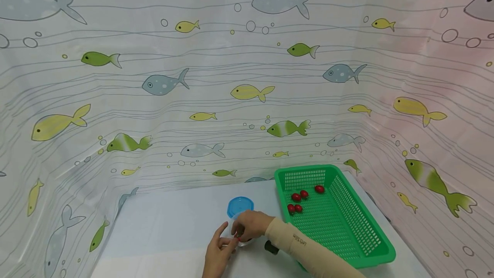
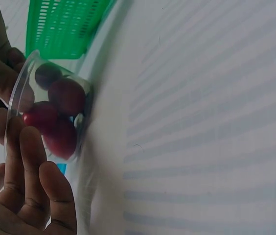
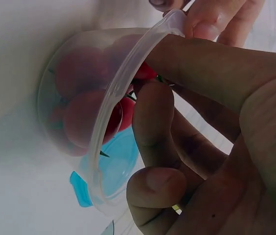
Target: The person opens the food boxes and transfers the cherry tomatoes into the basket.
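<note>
A clear plastic tub [image 2: 19, 88] with several red cherry tomatoes [image 2: 67, 97] inside stands on the white table. My left hand [image 1: 218, 253] holds the tub at its near left side, fingertips on the wall and thumb at the rim. From above, my right hand [image 1: 251, 223] reaches over the tub's mouth. In the right wrist view its thumb and index finger pinch a cherry tomato [image 3: 145, 72] just inside the rim, largely hidden by the fingers. Behind the tub lies a blue lid [image 1: 240, 206].
To the right, a green plastic basket [image 1: 343, 254] contains several more cherry tomatoes [image 1: 296, 197] near its left and far sides. My right forearm passes in front of its near left corner. A fish-print curtain [image 1: 231, 132] surrounds the table [image 1: 166, 222]. A small dark object [image 1: 271, 247] sits under the right wrist.
</note>
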Tool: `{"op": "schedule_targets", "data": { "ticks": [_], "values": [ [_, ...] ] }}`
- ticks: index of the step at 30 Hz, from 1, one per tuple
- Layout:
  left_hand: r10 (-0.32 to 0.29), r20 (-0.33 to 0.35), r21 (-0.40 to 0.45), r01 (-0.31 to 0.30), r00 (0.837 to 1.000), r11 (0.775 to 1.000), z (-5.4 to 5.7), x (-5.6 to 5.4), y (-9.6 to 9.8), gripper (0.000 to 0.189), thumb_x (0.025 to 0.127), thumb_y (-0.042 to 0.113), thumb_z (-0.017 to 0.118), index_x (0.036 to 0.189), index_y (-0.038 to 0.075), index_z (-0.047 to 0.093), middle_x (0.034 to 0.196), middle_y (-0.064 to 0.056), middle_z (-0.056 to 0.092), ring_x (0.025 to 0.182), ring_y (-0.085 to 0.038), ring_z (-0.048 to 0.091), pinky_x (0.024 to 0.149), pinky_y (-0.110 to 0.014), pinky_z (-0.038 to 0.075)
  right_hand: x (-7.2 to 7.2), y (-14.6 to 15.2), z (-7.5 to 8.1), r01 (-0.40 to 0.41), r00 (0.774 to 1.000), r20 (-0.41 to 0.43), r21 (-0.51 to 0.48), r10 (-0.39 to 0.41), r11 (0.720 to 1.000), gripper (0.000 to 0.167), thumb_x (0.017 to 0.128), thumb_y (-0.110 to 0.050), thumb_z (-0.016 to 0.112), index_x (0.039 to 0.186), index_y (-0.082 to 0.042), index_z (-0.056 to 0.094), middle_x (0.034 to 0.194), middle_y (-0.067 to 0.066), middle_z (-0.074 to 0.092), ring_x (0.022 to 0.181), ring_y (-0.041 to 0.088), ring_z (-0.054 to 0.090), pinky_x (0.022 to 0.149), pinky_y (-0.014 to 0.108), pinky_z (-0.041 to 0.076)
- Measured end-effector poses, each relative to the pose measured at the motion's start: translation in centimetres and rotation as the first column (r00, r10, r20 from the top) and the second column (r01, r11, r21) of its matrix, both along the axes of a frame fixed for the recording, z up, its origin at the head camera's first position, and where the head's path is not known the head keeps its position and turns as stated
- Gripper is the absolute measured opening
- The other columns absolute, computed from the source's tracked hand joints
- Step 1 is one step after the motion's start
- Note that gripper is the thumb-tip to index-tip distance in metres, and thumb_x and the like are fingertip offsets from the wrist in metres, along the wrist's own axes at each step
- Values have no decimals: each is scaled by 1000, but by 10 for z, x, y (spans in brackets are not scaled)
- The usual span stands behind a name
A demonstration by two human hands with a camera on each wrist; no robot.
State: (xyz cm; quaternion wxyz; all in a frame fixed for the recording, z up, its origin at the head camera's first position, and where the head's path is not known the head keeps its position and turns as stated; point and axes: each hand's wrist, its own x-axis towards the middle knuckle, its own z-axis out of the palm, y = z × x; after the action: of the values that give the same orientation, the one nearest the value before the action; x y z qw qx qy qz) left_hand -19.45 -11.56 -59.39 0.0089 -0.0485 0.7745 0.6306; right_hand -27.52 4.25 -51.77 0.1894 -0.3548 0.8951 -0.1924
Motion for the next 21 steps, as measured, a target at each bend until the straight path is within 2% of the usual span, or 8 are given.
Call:
{"op": "schedule_targets", "data": {
  "ticks": [13, 21],
  "values": [
    [-4, -9, 9, 4, 1000, 1000, 2, 0, -1, 75, 94, 28, 73, 154, 1, 36, 90, -7, 72, 80, -23, 69, 63, -27, 50, -1, -4, -2, 56, 998, -44, 81, -52, 995, 12, 83, -16, 85, 91, -24, 79, 78, -19, 67, 73, -4, 59, 70, 22, 50],
    [-1, -2, 1, 1, 1000, 1000, 3, 0, -1, 76, 94, 30, 73, 154, 1, 35, 90, -5, 71, 80, -22, 69, 64, -28, 50, -3, -2, -3, 22, 999, -41, 68, -19, 997, 13, 84, -17, 84, 92, -25, 78, 81, -19, 68, 75, -5, 60, 71, 22, 51]
  ]
}}
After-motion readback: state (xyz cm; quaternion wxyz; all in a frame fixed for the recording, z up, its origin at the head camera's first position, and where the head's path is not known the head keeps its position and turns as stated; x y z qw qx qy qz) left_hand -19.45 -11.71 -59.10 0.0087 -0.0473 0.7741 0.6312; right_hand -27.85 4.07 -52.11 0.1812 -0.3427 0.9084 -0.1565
